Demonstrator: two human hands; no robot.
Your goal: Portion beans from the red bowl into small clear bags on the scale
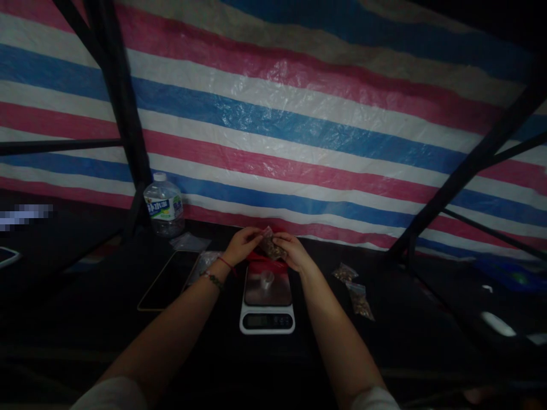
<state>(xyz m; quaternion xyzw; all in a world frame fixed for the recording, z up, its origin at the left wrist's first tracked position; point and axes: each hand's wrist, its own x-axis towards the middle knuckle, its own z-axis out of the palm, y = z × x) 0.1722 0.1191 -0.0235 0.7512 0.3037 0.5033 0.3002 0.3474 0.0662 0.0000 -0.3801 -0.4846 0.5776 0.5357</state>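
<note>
Between my two hands, just past the kitchen scale (268, 299), is a small clear zip bag (272, 246) with brownish pieces in it. My left hand (244, 244) pinches the bag's upper left edge. On the other side, my right hand (291, 248) grips its right edge with thumb and fingers. A small clear cup (267, 279) stands on the scale's metal plate. Something red (260, 263) lies under the bag, behind the scale; what it is I cannot make out. Two filled zip bags, one farther (345, 273) and one nearer (360, 300), lie right of my right forearm.
A large clear bottle (164, 208) stands at the back left, near flat empty plastic bags (190, 242). A dark tablet-like slab (164, 282) lies beside my left forearm. Black frame bars (123, 108) rise before a striped sheet (277, 125). A blue tray (508, 273) is far right.
</note>
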